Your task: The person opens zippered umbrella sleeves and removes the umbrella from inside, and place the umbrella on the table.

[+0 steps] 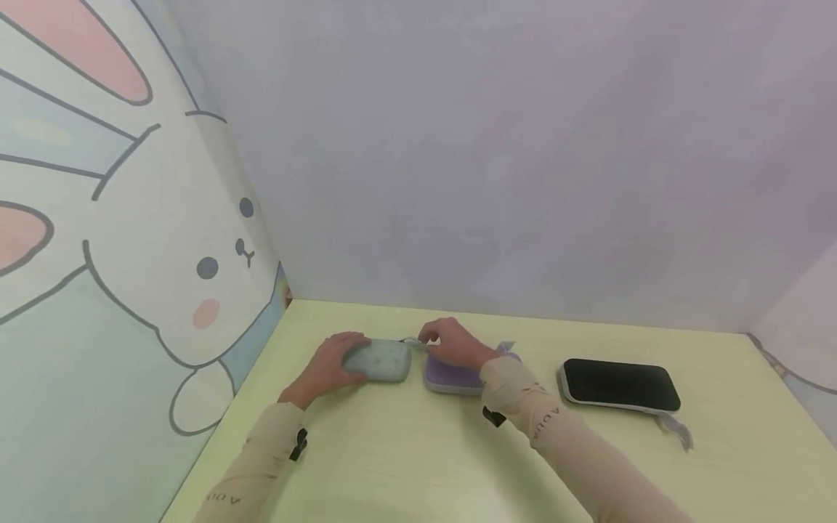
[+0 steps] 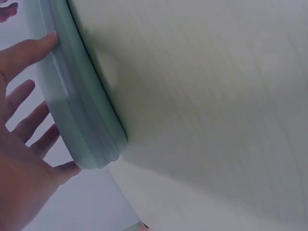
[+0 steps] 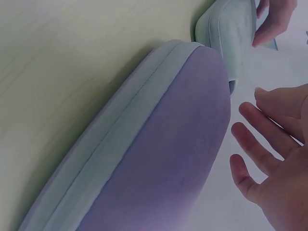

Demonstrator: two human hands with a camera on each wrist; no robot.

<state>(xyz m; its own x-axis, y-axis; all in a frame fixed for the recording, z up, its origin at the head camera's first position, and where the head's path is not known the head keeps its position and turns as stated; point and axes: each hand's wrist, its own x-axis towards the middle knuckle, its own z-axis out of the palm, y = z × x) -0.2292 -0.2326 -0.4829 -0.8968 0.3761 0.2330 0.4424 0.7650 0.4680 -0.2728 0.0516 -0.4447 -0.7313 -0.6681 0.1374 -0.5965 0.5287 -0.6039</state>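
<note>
My left hand (image 1: 332, 365) grips the left end of a small pale green zip case (image 1: 387, 361) lying on the table. In the left wrist view, its thumb presses on the zipped side of the case and the other fingers spread along the far side. A thin pale strap (image 1: 412, 341) sticks out at the case's back right corner. Right at the strap's end is my right hand (image 1: 453, 343), fingers loosely bent, above a purple zip case (image 1: 451, 376). The right wrist view shows those fingers apart, with nothing visible between them. My right hand and forearm cover part of the purple case.
On the right of the table (image 1: 405, 450) lies a black-topped case (image 1: 621, 385) with a grey strap (image 1: 676, 430). A purple strap (image 1: 506, 347) stands at the purple case's right end. Walls rise behind and on both sides; a rabbit drawing (image 1: 163, 240) covers the left one.
</note>
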